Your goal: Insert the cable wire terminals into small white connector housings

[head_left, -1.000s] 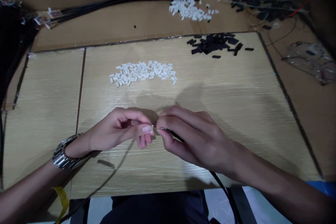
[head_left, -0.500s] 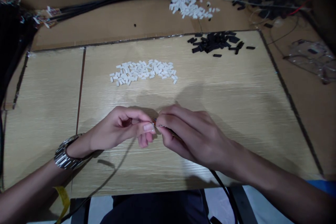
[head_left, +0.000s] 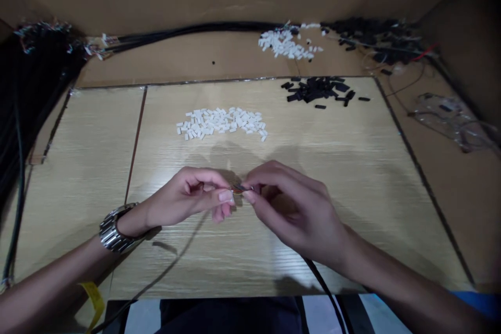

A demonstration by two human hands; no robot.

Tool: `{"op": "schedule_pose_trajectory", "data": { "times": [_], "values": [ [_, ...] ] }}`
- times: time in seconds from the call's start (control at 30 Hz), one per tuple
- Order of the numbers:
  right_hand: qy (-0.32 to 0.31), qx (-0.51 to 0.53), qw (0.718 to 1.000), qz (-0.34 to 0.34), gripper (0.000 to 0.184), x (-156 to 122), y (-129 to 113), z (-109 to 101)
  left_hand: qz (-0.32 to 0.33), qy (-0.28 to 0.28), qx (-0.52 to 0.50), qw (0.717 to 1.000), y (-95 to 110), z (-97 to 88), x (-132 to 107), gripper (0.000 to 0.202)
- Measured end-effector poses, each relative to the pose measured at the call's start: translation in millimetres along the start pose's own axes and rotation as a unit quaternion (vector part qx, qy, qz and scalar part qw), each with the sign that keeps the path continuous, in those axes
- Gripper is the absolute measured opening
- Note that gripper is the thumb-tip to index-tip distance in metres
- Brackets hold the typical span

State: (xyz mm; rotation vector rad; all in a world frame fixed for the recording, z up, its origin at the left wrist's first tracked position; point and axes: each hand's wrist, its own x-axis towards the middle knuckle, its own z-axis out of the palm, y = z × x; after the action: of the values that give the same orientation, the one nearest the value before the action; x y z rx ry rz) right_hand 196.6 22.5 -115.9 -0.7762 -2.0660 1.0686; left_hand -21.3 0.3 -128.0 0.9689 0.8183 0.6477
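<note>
Thin coloured wires (head_left: 238, 188) stretch between my two hands above the near middle of the table. My left hand (head_left: 195, 194), with a metal watch on its wrist, pinches their left end between thumb and forefinger. On the other side, my right hand (head_left: 291, 203) grips the right end between its fingertips. A dark cable (head_left: 176, 261) runs from below my left hand toward the table's near edge. Another black cable (head_left: 324, 286) hangs below my right hand. What lies inside the fingertips is hidden.
Small white connector housings (head_left: 223, 122) lie scattered beyond my hands. Black pieces (head_left: 317, 90) are heaped at the table's far right. More white pieces (head_left: 287, 44) sit on the cardboard behind. Bundled black cables (head_left: 39, 78) fill the left side. A yellow strip (head_left: 94, 300) is at lower left.
My right fingertips have drawn slightly to the right from my left ones, and more of the coloured wires shows between them. The whole view has shifted, with the far side now lower.
</note>
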Motion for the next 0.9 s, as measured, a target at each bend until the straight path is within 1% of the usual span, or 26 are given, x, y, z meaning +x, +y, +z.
{"op": "schedule_pose_trajectory", "data": {
  "times": [0.1, 0.17, 0.27, 0.43, 0.57, 0.67, 0.73, 0.9],
  "values": [
    [0.006, 0.026, 0.995, 0.093, 0.016, -0.9, -1.4, 2.3, 0.013, 0.001, 0.010, 1.000, -2.0, -0.1, 0.8, 0.011],
    [-0.008, 0.030, 0.992, 0.125, 0.013, -0.6, -1.7, 3.2, 0.021, 0.001, 0.033, 0.999, -3.1, 0.1, 0.4, 0.010],
    [-0.043, 0.028, 0.988, 0.143, 0.007, 1.6, -1.5, 3.1, 0.026, 0.007, 0.072, 0.997, -4.2, 0.6, -1.1, 0.012],
    [-0.077, 0.054, 0.979, 0.178, 0.014, 3.8, 0.0, 2.4, 0.041, 0.001, 0.115, 0.993, -4.2, 2.7, -1.6, 0.013],
    [-0.102, 0.076, 0.968, 0.215, 0.017, 3.4, 1.8, 3.3, 0.078, 0.001, 0.173, 0.982, -3.1, 5.2, -1.0, 0.012],
    [-0.106, 0.097, 0.962, 0.232, 0.017, 3.6, 2.3, 3.7, 0.108, 0.003, 0.226, 0.968, -3.8, 6.2, -1.7, 0.013],
    [-0.103, 0.107, 0.959, 0.241, 0.018, 3.5, 2.5, 3.6, 0.111, 0.004, 0.239, 0.965, -5.0, 6.3, -2.3, 0.015],
    [-0.089, 0.083, 0.966, 0.227, 0.019, 1.8, 3.8, 4.2, 0.093, 0.000, 0.215, 0.972, -7.8, 4.8, -0.9, 0.018]
  ]
}}
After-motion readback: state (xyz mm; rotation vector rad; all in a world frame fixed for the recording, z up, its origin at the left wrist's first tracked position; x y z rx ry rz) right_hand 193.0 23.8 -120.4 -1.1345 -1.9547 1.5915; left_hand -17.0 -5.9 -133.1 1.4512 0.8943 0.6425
